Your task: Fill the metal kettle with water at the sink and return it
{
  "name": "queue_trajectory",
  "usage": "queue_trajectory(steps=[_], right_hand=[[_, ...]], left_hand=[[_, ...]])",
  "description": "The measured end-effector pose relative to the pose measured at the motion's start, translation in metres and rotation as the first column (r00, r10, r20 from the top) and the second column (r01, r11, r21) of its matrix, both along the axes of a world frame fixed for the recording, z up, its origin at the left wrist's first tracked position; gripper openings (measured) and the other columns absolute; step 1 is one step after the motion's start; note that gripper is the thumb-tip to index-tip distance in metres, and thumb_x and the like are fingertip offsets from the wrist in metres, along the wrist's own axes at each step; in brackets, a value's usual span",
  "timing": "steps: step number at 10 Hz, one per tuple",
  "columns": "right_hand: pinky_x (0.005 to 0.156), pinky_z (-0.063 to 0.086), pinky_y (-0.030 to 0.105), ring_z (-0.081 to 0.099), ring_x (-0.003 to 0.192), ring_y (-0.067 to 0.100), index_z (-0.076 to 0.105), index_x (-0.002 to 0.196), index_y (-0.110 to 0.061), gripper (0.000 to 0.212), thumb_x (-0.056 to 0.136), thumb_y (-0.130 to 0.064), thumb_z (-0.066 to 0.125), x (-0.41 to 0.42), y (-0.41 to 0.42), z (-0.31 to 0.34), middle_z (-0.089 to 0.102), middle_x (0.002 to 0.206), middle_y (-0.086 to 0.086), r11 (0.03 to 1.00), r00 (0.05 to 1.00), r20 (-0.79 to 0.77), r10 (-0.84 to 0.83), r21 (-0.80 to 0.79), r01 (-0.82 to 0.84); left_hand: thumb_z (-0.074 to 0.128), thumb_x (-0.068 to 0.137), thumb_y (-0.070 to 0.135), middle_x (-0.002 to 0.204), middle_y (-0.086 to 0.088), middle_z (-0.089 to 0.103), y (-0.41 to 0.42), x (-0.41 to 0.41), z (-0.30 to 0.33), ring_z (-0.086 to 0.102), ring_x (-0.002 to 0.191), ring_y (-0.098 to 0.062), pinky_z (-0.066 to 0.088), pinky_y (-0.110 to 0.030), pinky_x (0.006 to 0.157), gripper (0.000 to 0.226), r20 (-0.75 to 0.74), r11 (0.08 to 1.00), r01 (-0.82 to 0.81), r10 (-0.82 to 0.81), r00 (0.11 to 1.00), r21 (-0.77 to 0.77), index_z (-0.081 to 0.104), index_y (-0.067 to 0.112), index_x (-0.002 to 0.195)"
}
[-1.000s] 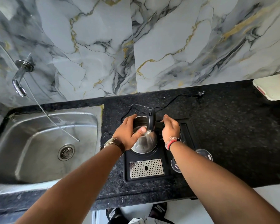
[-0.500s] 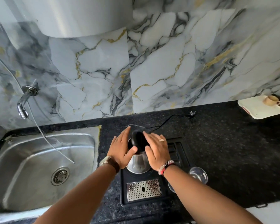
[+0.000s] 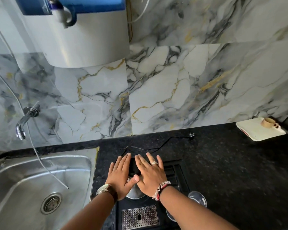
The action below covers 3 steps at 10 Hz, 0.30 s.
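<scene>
The metal kettle (image 3: pixel 134 193) stands on a black tray (image 3: pixel 176 173) on the dark counter, just right of the steel sink (image 3: pixel 23 183). Its black lid (image 3: pixel 133 168) is down, and only a sliver of lid and a bit of shiny body show between my hands. My left hand (image 3: pixel 120 176) lies flat on the lid's left side, fingers spread. My right hand (image 3: pixel 150 175) lies flat on the right side, thumb touching the left thumb. Neither hand grips anything. A chrome tap (image 3: pixel 21 128) juts from the marble wall above the sink.
A water purifier (image 3: pixel 83 30) with a white spout hangs on the wall over the sink; its thin tube (image 3: pixel 45 165) dangles into the basin. The kettle's cord and plug (image 3: pixel 191 134) lie behind the tray. Two glasses (image 3: pixel 197 197) stand at the tray's right. A white board with a cup (image 3: pixel 259 130) sits far right.
The upright lid has been pushed shut. Both hands went from holding the kettle's rim and lid to lying flat on top. The view has tilted up.
</scene>
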State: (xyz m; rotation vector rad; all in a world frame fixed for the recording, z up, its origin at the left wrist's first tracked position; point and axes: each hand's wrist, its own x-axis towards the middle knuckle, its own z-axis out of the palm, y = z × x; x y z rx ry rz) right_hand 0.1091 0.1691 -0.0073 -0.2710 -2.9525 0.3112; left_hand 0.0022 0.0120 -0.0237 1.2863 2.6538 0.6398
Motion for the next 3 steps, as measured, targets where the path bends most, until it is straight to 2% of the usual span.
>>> queue_trajectory(steps=[1,3], right_hand=[[0.12,0.003,0.062,0.014,0.153,0.032,0.017,0.158,-0.024,0.079,0.091,-0.062,0.033,-0.0011,0.0042,-0.0033,0.029,0.165,-0.004,1.0,1.0,0.0,0.014,0.007,-0.014],[0.122,-0.001,0.056,0.003,0.155,0.03,0.007,0.159,-0.027,0.08,0.091,-0.066,0.023,0.0007,0.0087,-0.0018,0.016,0.169,-0.006,0.998,0.995,0.084,0.062,-0.009,-0.062]], left_hand=[[0.008,0.075,0.098,0.171,0.013,-0.006,0.0001,-0.0009,0.0014,-0.019,0.156,-0.017,-0.011,-0.049,0.123,0.111,-0.013,0.999,-0.008,0.008,1.0,-0.049,-0.009,0.031,0.162],[-0.006,0.069,0.1,0.167,0.017,-0.016,0.0019,0.0073,0.0089,-0.03,0.152,-0.019,-0.016,-0.053,0.122,0.112,0.034,0.978,-0.062,0.07,0.997,-0.199,-0.016,0.034,0.16]])
